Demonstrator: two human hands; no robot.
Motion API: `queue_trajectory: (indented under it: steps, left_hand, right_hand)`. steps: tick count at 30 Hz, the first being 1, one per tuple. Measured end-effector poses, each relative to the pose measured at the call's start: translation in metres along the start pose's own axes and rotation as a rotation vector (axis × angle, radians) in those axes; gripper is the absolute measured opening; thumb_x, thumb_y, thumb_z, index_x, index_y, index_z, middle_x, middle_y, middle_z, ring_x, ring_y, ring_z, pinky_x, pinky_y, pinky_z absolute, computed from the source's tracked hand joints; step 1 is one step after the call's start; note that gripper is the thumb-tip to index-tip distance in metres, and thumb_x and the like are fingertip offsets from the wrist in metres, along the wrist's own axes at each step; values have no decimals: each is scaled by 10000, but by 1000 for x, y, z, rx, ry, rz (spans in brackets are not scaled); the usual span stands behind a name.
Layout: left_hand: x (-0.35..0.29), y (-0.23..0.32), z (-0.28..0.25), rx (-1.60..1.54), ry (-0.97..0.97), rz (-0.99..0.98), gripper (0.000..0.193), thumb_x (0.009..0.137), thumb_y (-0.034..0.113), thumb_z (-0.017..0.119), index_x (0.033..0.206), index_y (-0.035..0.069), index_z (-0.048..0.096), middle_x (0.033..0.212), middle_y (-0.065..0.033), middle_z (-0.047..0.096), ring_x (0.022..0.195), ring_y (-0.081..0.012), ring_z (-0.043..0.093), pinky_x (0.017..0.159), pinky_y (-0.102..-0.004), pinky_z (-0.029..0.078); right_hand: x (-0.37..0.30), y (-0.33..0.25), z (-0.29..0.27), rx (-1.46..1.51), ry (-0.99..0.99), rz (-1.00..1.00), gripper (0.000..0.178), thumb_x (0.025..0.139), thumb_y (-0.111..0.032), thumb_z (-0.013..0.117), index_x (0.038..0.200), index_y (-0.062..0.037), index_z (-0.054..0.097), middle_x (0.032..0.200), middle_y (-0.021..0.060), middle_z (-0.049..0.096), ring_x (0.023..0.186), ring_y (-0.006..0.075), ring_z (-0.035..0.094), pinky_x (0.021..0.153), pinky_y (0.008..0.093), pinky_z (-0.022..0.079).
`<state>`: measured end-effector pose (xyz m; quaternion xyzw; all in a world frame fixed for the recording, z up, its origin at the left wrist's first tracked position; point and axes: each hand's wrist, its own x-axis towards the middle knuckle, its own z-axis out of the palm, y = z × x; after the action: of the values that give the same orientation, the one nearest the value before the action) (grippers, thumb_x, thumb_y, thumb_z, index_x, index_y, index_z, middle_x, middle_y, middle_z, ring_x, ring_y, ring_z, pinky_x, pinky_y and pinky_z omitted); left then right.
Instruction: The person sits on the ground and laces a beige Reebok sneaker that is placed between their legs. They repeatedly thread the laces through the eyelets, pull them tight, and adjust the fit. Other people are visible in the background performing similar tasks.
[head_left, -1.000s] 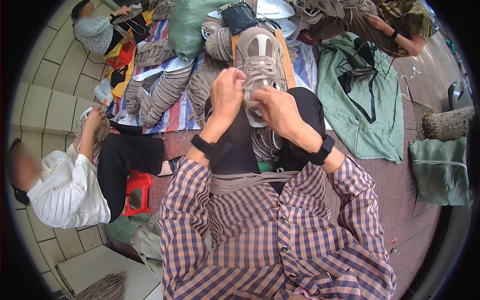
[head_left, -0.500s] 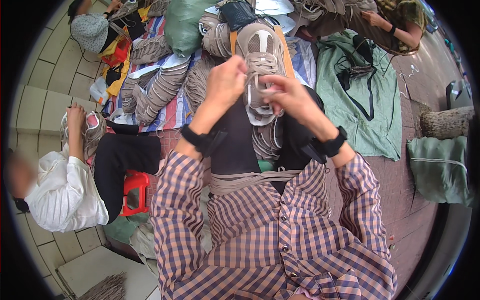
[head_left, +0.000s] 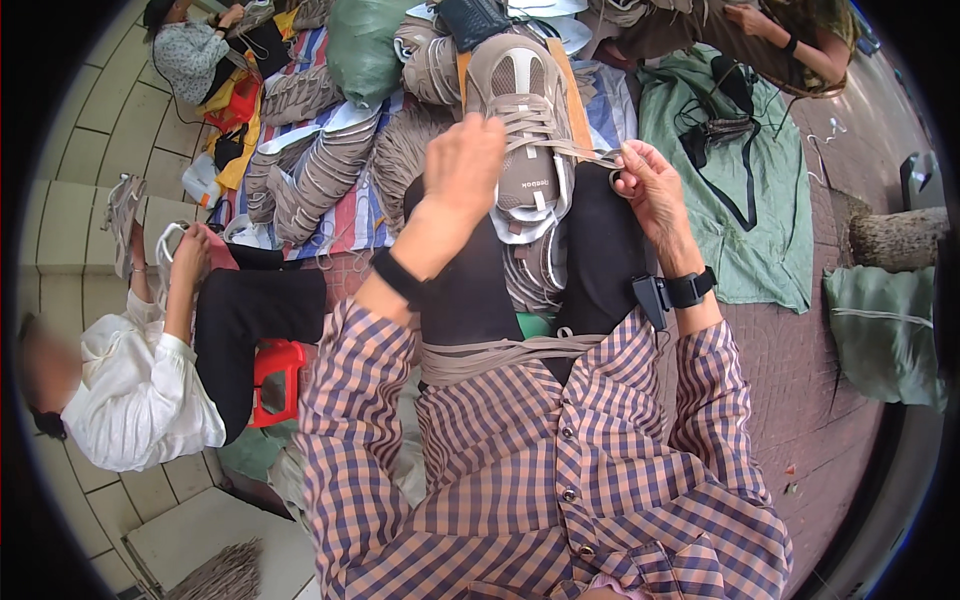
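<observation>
Beige mesh sneaker (head_left: 525,120) rests on my lap, toe pointing far; my left hand (head_left: 462,165) pinches the laces, right hand (head_left: 650,185) fingers clamp the beige lace end (head_left: 590,155). I'd pull evenly, keeping tension.

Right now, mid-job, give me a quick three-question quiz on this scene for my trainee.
1. True or false: the beige sneaker rests on the person's lap, toe pointing away from them.
2. The right hand pinches which thing? A) a lace end B) a red stool C) a green sack
3. Fill in: the left hand is at the sneaker's ______ , on its left side.

Key
1. True.
2. A: the lace runs taut from the shoe to the fingers.
3. Laces.
</observation>
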<state>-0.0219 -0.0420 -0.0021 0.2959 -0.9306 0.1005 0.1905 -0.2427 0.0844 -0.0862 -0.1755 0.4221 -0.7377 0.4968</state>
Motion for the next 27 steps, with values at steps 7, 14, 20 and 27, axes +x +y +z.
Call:
queue_trajectory:
  steps: [7, 14, 20, 27]
  left_hand:
    - [-9, -23, 3, -314, 40, -58, 149, 784, 99, 690, 863, 25, 588, 850, -114, 627, 757, -360, 654, 652, -407, 538]
    - [-51, 10, 6, -487, 258, -311, 337, 832, 68, 673, 1153, 14, 584, 1087, -158, 583, 778, -267, 642, 703, -392, 520]
    - [-33, -1, 13, -481, 259, -375, 66, 862, 67, 625, 917, 37, 647, 813, -127, 616, 721, -303, 625, 642, -385, 484]
    - [-11, -14, 9, -285, 222, -62, 86, 825, 65, 634, 864, 70, 557, 814, -113, 552, 739, -345, 607, 629, -429, 478]
  right_hand:
    - [0, -2, 5, -26, 49, -54, 248, 904, -143, 693, 1082, -18, 574, 845, 34, 655, 623, 35, 559, 614, 208, 511]
    - [2, -16, 6, -1566, 408, -1118, 353, 845, -122, 673, 1183, -51, 599, 882, 123, 681, 805, 371, 643, 738, 382, 517]
    - [-34, 0, 105, -1004, -329, -204, 354, 871, -71, 575, 1211, 29, 590, 888, 160, 692, 748, 212, 694, 708, 347, 542]
    - [-14, 24, 129, -956, -236, -204, 257, 890, -57, 523, 1101, 72, 596, 716, 123, 648, 564, 198, 636, 538, 319, 518]
